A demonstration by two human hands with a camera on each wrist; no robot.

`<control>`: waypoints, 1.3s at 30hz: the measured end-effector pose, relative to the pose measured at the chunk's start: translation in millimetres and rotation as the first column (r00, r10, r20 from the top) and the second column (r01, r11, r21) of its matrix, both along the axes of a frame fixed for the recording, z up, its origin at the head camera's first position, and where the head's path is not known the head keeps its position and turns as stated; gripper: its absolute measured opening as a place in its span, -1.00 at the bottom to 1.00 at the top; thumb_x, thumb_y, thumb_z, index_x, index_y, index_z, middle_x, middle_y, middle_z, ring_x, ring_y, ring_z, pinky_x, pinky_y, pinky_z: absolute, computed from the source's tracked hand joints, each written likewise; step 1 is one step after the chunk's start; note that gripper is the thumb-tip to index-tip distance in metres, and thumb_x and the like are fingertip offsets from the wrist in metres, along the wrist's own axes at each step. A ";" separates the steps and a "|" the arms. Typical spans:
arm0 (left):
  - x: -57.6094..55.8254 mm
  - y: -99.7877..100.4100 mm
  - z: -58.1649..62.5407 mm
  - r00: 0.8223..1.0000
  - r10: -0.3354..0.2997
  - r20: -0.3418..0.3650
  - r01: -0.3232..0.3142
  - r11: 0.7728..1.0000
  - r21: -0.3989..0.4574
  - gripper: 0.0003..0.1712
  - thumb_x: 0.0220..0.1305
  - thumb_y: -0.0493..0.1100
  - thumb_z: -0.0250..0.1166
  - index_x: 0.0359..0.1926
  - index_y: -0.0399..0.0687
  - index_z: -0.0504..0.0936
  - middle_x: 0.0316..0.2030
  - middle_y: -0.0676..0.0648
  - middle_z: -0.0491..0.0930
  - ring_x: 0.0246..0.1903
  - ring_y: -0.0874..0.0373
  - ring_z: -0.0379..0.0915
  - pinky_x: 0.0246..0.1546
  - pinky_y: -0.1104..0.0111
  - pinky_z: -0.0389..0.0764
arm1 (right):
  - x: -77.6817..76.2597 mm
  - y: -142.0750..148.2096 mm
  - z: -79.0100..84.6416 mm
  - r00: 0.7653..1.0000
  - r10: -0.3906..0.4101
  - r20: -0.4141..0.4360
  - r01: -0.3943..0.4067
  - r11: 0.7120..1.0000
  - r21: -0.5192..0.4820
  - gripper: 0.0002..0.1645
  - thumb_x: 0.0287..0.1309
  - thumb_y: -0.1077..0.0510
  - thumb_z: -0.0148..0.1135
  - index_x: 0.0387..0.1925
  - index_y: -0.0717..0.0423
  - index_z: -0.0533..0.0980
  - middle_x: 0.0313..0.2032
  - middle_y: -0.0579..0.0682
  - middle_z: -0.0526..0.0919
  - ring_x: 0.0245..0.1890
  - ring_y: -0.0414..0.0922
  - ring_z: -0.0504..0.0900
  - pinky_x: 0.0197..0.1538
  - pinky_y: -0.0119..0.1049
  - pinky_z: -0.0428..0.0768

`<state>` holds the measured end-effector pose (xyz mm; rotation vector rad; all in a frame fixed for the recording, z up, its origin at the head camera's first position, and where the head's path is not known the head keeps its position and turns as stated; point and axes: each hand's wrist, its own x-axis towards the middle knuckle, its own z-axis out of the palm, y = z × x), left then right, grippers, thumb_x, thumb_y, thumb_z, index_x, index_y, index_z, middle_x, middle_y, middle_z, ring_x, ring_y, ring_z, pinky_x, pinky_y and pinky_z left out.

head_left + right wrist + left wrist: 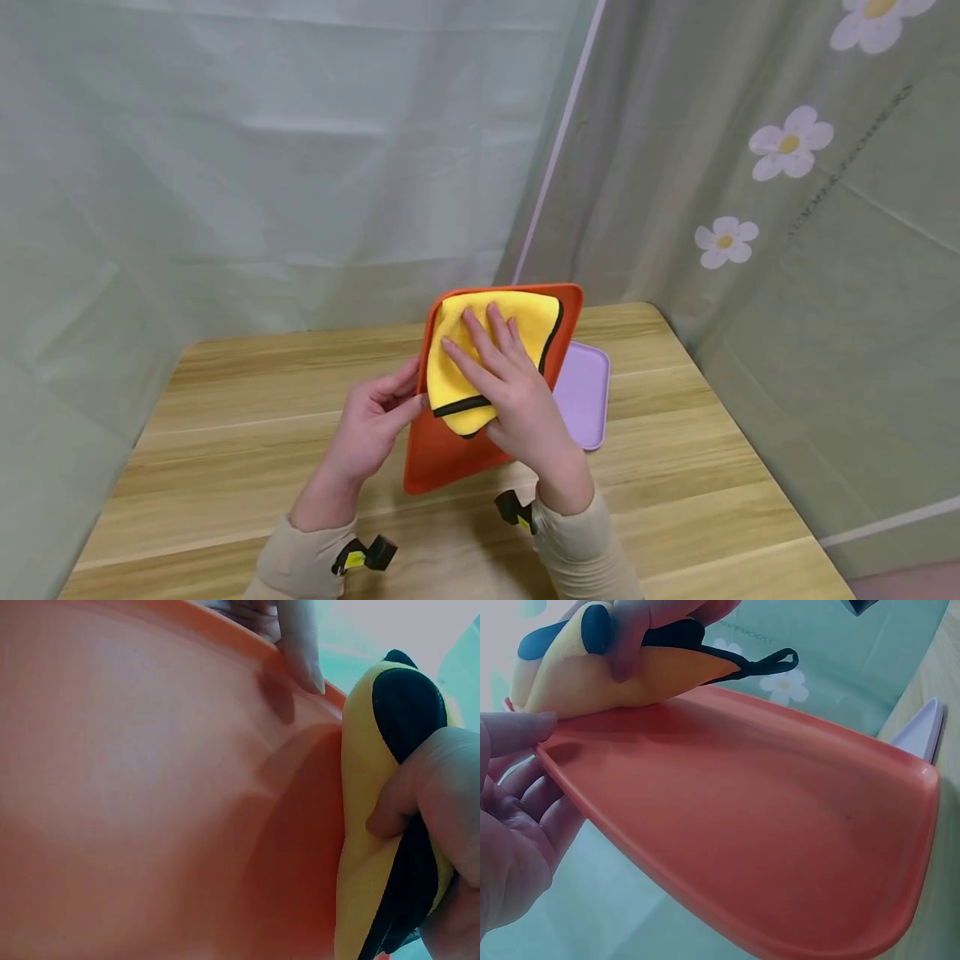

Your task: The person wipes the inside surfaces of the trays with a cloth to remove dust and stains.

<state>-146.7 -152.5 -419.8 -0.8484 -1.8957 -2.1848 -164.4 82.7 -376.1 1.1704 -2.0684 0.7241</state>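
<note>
An orange-red rectangular tray with a raised rim is held tilted up over the table. At its left edge my left hand grips the rim, thumb on the front and fingers behind, as the left wrist view shows. A yellow cloth with black edging lies folded against the tray's upper part. My right hand spreads its fingers over the cloth and presses it to the tray. In the right wrist view the thumb digs into the cloth's folded side, holding it. A black loop sticks out from the cloth.
A light purple tray lies on the wooden table to the right, partly hidden behind the orange one. Pale curtains hang behind and beside the table, with white flowers on the right side.
</note>
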 end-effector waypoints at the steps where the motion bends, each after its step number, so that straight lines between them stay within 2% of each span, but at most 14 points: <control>1: 0.4 0.2 0.0 1.000 -0.002 0.001 0.002 1.000 -0.001 -0.33 0.42 -0.61 0.22 0.50 -0.38 0.34 0.24 0.04 0.68 0.19 0.16 0.66 0.04 0.28 0.72 | -0.2 -0.1 -0.4 1.000 -0.003 -0.002 0.003 1.000 0.000 0.02 0.12 0.63 0.17 0.60 0.02 0.36 0.68 0.08 0.09 0.66 0.25 -0.01 0.62 0.25 0.03; 5: 1.8 1.3 1.3 1.000 -0.008 0.012 0.008 1.000 -0.006 -0.33 0.42 -0.59 0.23 0.50 -0.41 0.32 0.24 0.06 0.68 0.20 0.17 0.66 0.05 0.27 0.71 | -1.1 -0.1 -1.7 1.000 -0.019 0.002 0.019 1.000 0.000 0.11 0.11 0.62 0.22 0.66 -0.01 0.24 0.68 0.04 0.09 0.66 0.23 -0.01 0.62 0.25 0.03; 10: 2.6 3.0 2.8 1.000 -0.002 0.027 0.003 1.000 -0.013 -0.33 0.43 -0.57 0.25 0.50 -0.44 0.30 0.25 0.09 0.66 0.22 0.19 0.64 0.07 0.27 0.70 | -0.9 -0.2 -1.8 0.999 -0.033 0.014 0.033 0.999 0.009 0.20 -0.04 0.70 0.18 0.67 0.13 0.18 0.68 0.03 0.06 0.67 0.21 -0.03 0.62 0.24 0.02; 15: 2.6 3.8 2.3 1.000 -0.007 0.018 0.007 1.000 -0.007 -0.33 0.44 -0.56 0.25 0.50 -0.45 0.27 0.26 0.09 0.65 0.23 0.20 0.62 0.07 0.28 0.70 | 0.4 -1.6 -0.5 0.999 -0.040 0.018 0.040 0.999 0.012 0.19 -0.08 0.71 0.18 0.65 0.21 0.18 0.69 0.01 0.03 0.68 0.18 -0.05 0.63 0.23 0.01; 20: 2.6 4.8 1.5 1.000 -0.015 0.006 0.015 1.000 0.004 -0.33 0.46 -0.55 0.23 0.50 -0.45 0.24 0.28 0.10 0.63 0.28 0.22 0.57 0.11 0.29 0.67 | 1.2 -3.4 -0.8 0.999 -0.048 0.014 0.048 0.999 0.005 0.19 -0.10 0.73 0.15 0.65 0.22 0.20 0.69 -0.01 0.02 0.68 0.19 -0.06 0.62 0.24 0.01; 28: 3.6 5.5 -1.6 1.000 -0.010 -0.009 0.010 1.000 -0.001 -0.32 0.44 -0.58 0.23 0.50 -0.45 0.25 0.28 0.09 0.63 0.28 0.21 0.57 0.10 0.29 0.68 | 0.4 -2.4 -3.8 0.998 -0.060 0.014 0.060 0.998 0.013 0.18 -0.09 0.71 0.20 0.64 0.20 0.23 0.69 0.00 0.04 0.68 0.19 -0.05 0.63 0.23 0.01; 32: 3.4 4.7 -2.5 1.000 0.008 -0.026 -0.009 1.000 -0.023 -0.33 0.44 -0.58 0.22 0.51 -0.40 0.30 0.29 0.05 0.63 0.25 0.18 0.61 0.08 0.29 0.70 | -1.4 -0.6 -4.6 0.997 -0.072 0.019 0.072 0.997 0.015 0.17 -0.08 0.70 0.22 0.63 0.17 0.26 0.68 0.03 0.10 0.67 0.19 -0.02 0.63 0.22 0.03; 39: 3.6 3.7 -1.9 0.999 0.046 -0.026 -0.047 0.997 -0.055 -0.34 0.43 -0.58 0.23 0.50 -0.36 0.36 0.27 0.04 0.65 0.19 0.17 0.66 0.03 0.30 0.73 | -3.0 1.6 -3.6 0.997 -0.077 0.026 0.077 0.997 -0.003 -0.02 0.15 0.56 0.31 0.60 0.12 0.33 0.65 0.04 0.19 0.66 0.17 0.04 0.63 0.22 0.04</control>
